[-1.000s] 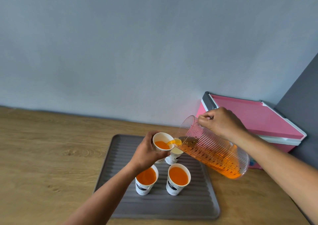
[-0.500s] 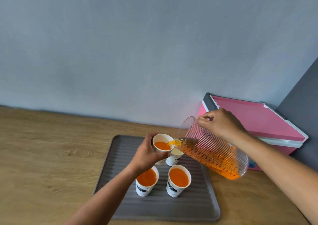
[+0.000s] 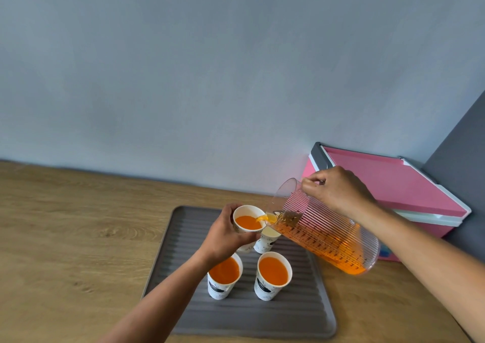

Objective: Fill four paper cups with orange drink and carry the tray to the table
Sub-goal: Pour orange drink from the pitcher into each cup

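My left hand (image 3: pixel 223 235) grips a white paper cup (image 3: pixel 248 223) above the grey ribbed tray (image 3: pixel 183 237). My right hand (image 3: pixel 336 190) holds a clear ribbed pitcher (image 3: pixel 322 229) by its handle, tilted left. Orange drink streams from its spout into the held cup, which is partly full. Two full cups (image 3: pixel 224 277) (image 3: pixel 273 275) stand at the tray's front. A fourth cup (image 3: pixel 267 240) stands behind them under the spout, with no orange visible inside.
The tray lies on a wooden counter (image 3: pixel 78 237) against a pale blue wall. A pink cooler box (image 3: pixel 393 195) with a grey handle stands at the back right, just behind the pitcher. A dark grey panel (image 3: pixel 467 159) closes the right side.
The orange level in the held cup has risen slightly as the pouring goes on. Both hands stay almost in place.
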`<control>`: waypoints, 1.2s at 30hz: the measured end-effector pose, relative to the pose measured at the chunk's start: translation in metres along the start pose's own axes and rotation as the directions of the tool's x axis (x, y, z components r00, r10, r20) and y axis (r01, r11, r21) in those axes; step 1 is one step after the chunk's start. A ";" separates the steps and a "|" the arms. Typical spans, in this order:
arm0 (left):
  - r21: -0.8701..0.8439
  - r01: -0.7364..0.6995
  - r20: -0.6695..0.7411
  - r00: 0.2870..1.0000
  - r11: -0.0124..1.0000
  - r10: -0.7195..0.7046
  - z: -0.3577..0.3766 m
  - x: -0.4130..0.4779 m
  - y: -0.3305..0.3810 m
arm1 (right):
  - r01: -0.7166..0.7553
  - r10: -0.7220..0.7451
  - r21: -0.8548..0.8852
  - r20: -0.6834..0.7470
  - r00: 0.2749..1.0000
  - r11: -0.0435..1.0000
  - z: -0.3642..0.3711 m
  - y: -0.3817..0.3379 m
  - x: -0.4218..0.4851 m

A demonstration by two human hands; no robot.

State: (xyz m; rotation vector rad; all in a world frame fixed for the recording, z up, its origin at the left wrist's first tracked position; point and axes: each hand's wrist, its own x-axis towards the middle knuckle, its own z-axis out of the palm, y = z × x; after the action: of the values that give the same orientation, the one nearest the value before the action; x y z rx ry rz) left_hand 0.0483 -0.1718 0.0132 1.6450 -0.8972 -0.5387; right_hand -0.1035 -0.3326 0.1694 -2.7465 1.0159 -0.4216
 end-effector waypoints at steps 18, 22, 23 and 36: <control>-0.005 0.003 0.014 1.000 1.000 -0.003 0.003 0.001 -0.004 | 0.007 -0.007 -0.013 -0.005 1.000 1.000 -0.002 0.002 -0.002; -0.007 0.003 0.010 1.000 1.000 -0.003 0.004 0.001 -0.005 | 0.013 -0.013 -0.002 -0.001 1.000 1.000 -0.003 0.001 -0.003; -0.006 0.003 0.010 1.000 1.000 -0.003 0.004 0.002 -0.006 | 0.009 -0.009 -0.005 -0.003 1.000 1.000 -0.003 0.001 -0.003; -0.010 0.005 0.014 1.000 1.000 -0.005 0.003 0.002 -0.007 | -0.014 0.014 -0.008 0.007 1.000 1.000 -0.001 0.001 -0.001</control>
State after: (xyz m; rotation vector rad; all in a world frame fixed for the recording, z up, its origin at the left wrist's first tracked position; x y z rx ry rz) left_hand 0.0492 -0.1746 0.0057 1.6364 -0.8993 -0.5582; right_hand -0.1052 -0.3333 0.1703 -2.7444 1.0370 -0.4065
